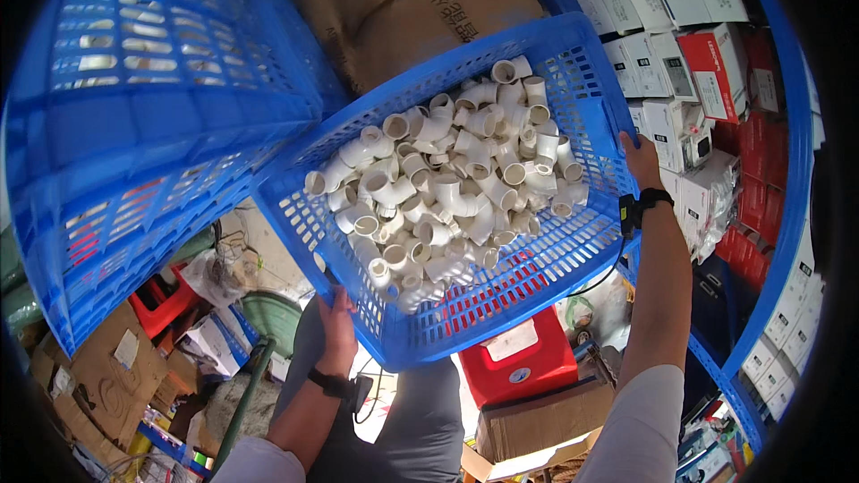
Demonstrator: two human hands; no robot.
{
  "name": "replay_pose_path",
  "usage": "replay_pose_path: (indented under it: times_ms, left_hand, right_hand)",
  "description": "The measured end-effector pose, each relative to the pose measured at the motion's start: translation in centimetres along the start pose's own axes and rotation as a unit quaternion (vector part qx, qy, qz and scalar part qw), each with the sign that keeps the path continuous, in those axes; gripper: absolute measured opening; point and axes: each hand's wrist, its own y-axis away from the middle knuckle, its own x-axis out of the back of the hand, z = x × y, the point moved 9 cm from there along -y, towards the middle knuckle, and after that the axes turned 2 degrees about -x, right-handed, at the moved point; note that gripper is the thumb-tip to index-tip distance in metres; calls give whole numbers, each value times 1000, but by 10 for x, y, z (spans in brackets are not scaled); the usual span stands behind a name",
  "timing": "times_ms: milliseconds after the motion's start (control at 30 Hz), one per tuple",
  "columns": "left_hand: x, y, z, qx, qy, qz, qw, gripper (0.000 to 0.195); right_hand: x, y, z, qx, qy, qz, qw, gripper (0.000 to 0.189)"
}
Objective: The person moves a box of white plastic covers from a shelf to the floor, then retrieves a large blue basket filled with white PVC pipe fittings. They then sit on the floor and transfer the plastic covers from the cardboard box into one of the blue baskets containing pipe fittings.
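A blue plastic crate (396, 353) with slotted walls hangs tilted between my two hands. Many white plastic pipe fittings (456, 196), elbows and tees among them, lie heaped in it. My left hand (337, 329) grips the crate's near-left end at a handle opening. At the opposite end, my right hand (642, 159) is closed around the rim, its fingertips partly hidden by the plastic. Each wrist wears a black strap with a small device and a cable.
Stacked blue crates (168, 127) rise at the left. Behind is a large brown package (409, 7). Blue shelving (795, 168) with white and red boxes lines the right. Below are a red plastic stool (520, 365), an open cardboard box (537, 419) and a green pole (247, 402).
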Motion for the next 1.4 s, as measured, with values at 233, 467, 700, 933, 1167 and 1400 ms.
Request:
replay_pose_path:
  times_ms: [233, 467, 700, 933, 1167, 1400]
  left_hand:
    - [-22, -12, -15, -24, 29, -37, 999, 8]
    - [-61, -2, -31, -29, 4, -39, 999, 11]
    - [-73, 7, -29, -57, -16, -26, 998, 9]
    - [-93, 0, -41, -54, -30, -41, 997, 10]
    - [-87, 3, -50, -50, -58, -54, 996, 13]
    - [-74, -3, -63, -57, -121, -158, 978, 26]
  right_hand:
    - [8, -16, -30, -39, -43, -66, 996, 48]
    - [22, -40, 5, -15, 53, 20, 998, 46]
    - [27, -50, 15, 2, 105, 64, 992, 42]
    - [37, -51, 26, -35, 112, 104, 988, 42]
    - [29, -47, 29, -58, 134, 99, 984, 47]
    - [75, 31, -69, 113, -46, 246, 962, 44]
